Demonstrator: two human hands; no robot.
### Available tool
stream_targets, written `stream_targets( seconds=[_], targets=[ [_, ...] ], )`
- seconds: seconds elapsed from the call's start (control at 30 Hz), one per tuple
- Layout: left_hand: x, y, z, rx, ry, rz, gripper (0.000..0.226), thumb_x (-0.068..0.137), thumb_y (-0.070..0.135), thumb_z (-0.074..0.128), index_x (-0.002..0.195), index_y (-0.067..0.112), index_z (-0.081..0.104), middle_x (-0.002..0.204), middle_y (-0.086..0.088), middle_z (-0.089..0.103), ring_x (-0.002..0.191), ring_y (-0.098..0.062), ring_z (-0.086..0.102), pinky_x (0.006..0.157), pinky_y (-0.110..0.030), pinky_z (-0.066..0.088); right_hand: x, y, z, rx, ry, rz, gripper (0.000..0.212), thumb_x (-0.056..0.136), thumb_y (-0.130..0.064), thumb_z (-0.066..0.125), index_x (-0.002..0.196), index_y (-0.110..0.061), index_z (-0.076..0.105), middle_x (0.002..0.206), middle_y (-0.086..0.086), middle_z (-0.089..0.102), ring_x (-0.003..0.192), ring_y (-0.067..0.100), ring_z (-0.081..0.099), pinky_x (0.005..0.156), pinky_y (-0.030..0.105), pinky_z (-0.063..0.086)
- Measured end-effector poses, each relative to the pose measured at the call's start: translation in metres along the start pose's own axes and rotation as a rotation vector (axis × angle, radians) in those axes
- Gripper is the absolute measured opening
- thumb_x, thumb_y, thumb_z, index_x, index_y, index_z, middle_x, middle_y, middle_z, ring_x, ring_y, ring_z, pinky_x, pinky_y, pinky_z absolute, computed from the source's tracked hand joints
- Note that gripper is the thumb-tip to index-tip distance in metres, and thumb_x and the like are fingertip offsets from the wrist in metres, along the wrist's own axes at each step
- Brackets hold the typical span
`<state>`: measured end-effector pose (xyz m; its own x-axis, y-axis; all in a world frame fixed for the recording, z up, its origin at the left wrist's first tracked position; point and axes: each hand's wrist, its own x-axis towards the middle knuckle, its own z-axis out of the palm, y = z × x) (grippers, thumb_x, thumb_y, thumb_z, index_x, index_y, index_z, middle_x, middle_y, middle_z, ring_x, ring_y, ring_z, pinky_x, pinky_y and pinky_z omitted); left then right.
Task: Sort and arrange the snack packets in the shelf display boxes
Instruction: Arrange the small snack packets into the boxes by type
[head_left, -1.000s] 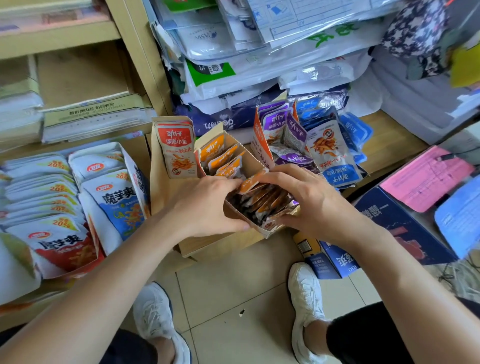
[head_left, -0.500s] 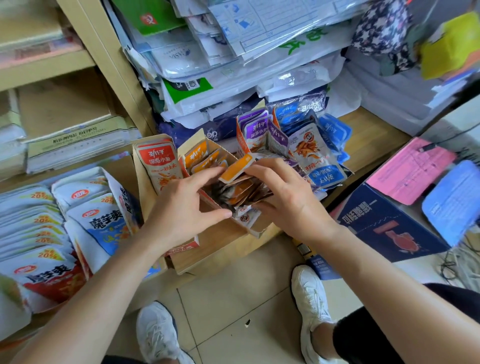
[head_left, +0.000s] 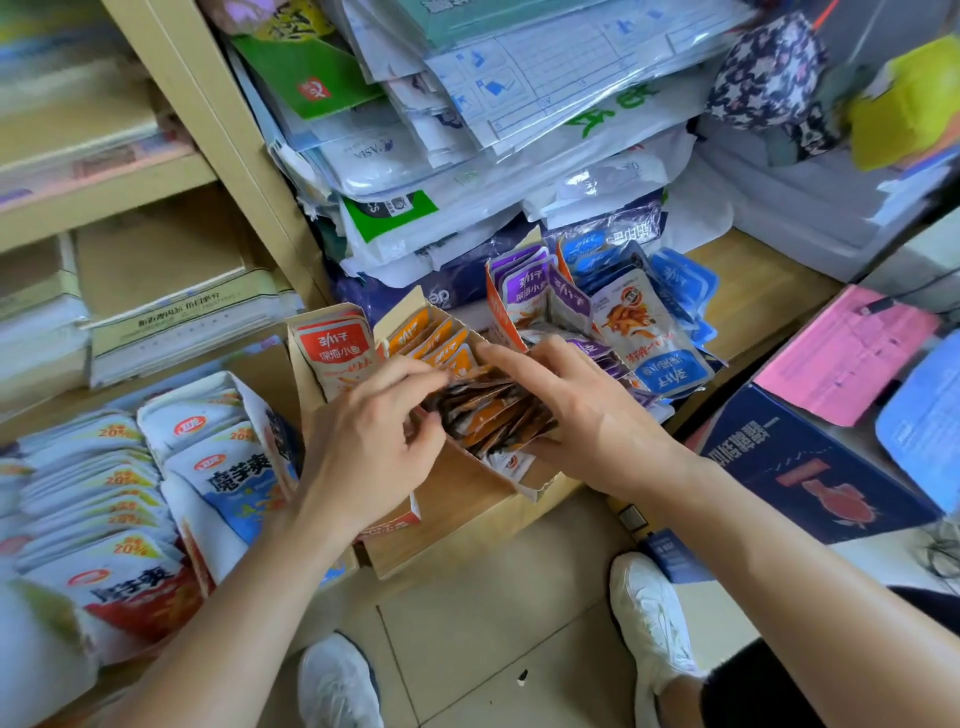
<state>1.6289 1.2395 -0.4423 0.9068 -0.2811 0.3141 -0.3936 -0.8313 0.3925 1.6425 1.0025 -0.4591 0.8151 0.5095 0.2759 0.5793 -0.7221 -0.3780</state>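
The left hand (head_left: 371, 441) pinches the loose orange packets (head_left: 491, 415) while the right hand (head_left: 589, 415) curls round their right side, likely squaring them inside the display box (head_left: 537, 486).

Snack packets (head_left: 493, 415): glossy plastic film, crinkled. Display box (head_left: 402, 318): matt brown cardboard inside, torn rough edge. Shelf (head_left: 223, 156): pale wood-look board, smooth, matt. Mailing bags (head_left: 467, 171): shiny plastic, wrinkled. Pink sheet (head_left: 841, 353): matt paper. Navy carton (head_left: 810, 467): printed cardboard, slight sheen. Floor (head_left: 467, 649): smooth tile.
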Motion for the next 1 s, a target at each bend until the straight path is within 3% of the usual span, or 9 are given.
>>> stream_targets(
  seconds=[0.1, 0.2, 0.27, 0.37, 0.47, 0.6, 0.73, 0.87, 1.0],
  targets=[
    [0.000, 0.002, -0.002, -0.105, -0.100, -0.047, 0.037, 0.091, 0.008, 0.063, 0.119, 0.030, 0.072, 0.109, 0.024, 0.067, 0.073, 0.016, 0.058, 0.067, -0.002, 0.043, 0.001, -0.002, -0.003, -0.047, 0.042, 0.023, 0.071, 0.077, -0.040, 0.083, 0.139, -0.028, 0.050, 0.118, 0.004, 0.039, 0.104, 0.020, 0.042, 0.079, 0.037, 0.050],
    [0.002, 0.001, -0.005, -0.294, -0.250, -0.155, 0.042, 0.096, 0.006, 0.056, 0.124, 0.035, 0.068, 0.083, 0.017, 0.074, 0.056, 0.003, 0.064, 0.063, -0.012, 0.051, 0.002, 0.000, -0.007, -0.154, 0.039, 0.007, 0.065, 0.074, -0.046, 0.077, 0.131, -0.025, 0.055, 0.133, 0.006, 0.045, 0.117, 0.025, 0.040, 0.090, 0.033, 0.044],
    [0.005, -0.001, -0.007, -0.417, -0.252, -0.187, 0.043, 0.096, 0.005, 0.057, 0.125, 0.035, 0.068, 0.098, 0.016, 0.075, 0.058, -0.008, 0.068, 0.071, -0.031, 0.059, 0.003, 0.001, -0.010, -0.122, -0.004, -0.019, 0.060, 0.076, -0.043, 0.073, 0.129, -0.023, 0.054, 0.127, -0.003, 0.056, 0.117, 0.023, 0.046, 0.091, 0.031, 0.036],
    [0.008, -0.001, -0.010, -0.233, 0.018, -0.121, 0.033, 0.089, 0.013, 0.070, 0.115, 0.034, 0.073, 0.073, 0.019, 0.069, 0.054, -0.007, 0.063, 0.059, -0.023, 0.051, 0.004, 0.003, -0.012, -0.112, -0.096, -0.006, 0.067, 0.075, -0.037, 0.078, 0.134, -0.030, 0.047, 0.121, -0.013, 0.059, 0.110, 0.016, 0.051, 0.088, 0.032, 0.032],
    [0.007, 0.001, -0.007, 0.019, 0.171, -0.037, 0.027, 0.087, 0.023, 0.074, 0.114, 0.027, 0.074, 0.102, 0.018, 0.066, 0.055, -0.002, 0.057, 0.053, -0.025, 0.051, 0.006, 0.005, -0.012, -0.165, -0.157, -0.001, 0.078, 0.074, -0.040, 0.080, 0.141, -0.039, 0.040, 0.127, -0.017, 0.051, 0.113, 0.010, 0.043, 0.090, 0.035, 0.034],
    [0.013, -0.006, -0.001, 0.093, 0.148, -0.100, 0.043, 0.084, 0.039, 0.078, 0.123, 0.023, 0.068, 0.115, 0.007, 0.062, 0.063, -0.019, 0.061, 0.060, -0.040, 0.057, 0.009, 0.007, -0.011, -0.164, -0.139, -0.015, 0.065, 0.076, -0.041, 0.076, 0.134, -0.038, 0.047, 0.131, -0.018, 0.053, 0.118, 0.013, 0.044, 0.090, 0.033, 0.030],
    [0.023, 0.002, -0.002, 0.303, 0.081, -0.170, 0.036, 0.081, 0.046, 0.079, 0.112, 0.028, 0.073, 0.103, 0.007, 0.065, 0.074, -0.025, 0.066, 0.054, -0.031, 0.047, 0.011, 0.006, -0.008, -0.139, -0.100, -0.010, 0.059, 0.077, -0.038, 0.073, 0.130, -0.035, 0.048, 0.117, -0.017, 0.059, 0.105, 0.012, 0.051, 0.079, 0.029, 0.019],
    [0.033, 0.004, 0.004, 0.348, 0.039, -0.169, 0.020, 0.087, 0.046, 0.074, 0.095, 0.028, 0.075, 0.095, 0.006, 0.063, 0.072, -0.021, 0.061, 0.050, -0.024, 0.024, 0.010, 0.009, -0.007, -0.116, -0.115, 0.004, 0.060, 0.077, -0.038, 0.074, 0.130, -0.037, 0.045, 0.119, -0.019, 0.057, 0.107, 0.013, 0.052, 0.084, 0.034, 0.029],
    [0.035, -0.006, 0.002, 0.268, 0.208, -0.102, 0.019, 0.092, 0.035, 0.071, 0.089, 0.017, 0.075, 0.089, 0.004, 0.069, 0.064, -0.027, 0.063, 0.049, -0.026, 0.035, 0.006, 0.016, -0.010, -0.088, -0.138, 0.017, 0.063, 0.077, -0.041, 0.076, 0.131, -0.038, 0.045, 0.118, -0.019, 0.057, 0.110, 0.010, 0.052, 0.085, 0.036, 0.032]
  ],
)
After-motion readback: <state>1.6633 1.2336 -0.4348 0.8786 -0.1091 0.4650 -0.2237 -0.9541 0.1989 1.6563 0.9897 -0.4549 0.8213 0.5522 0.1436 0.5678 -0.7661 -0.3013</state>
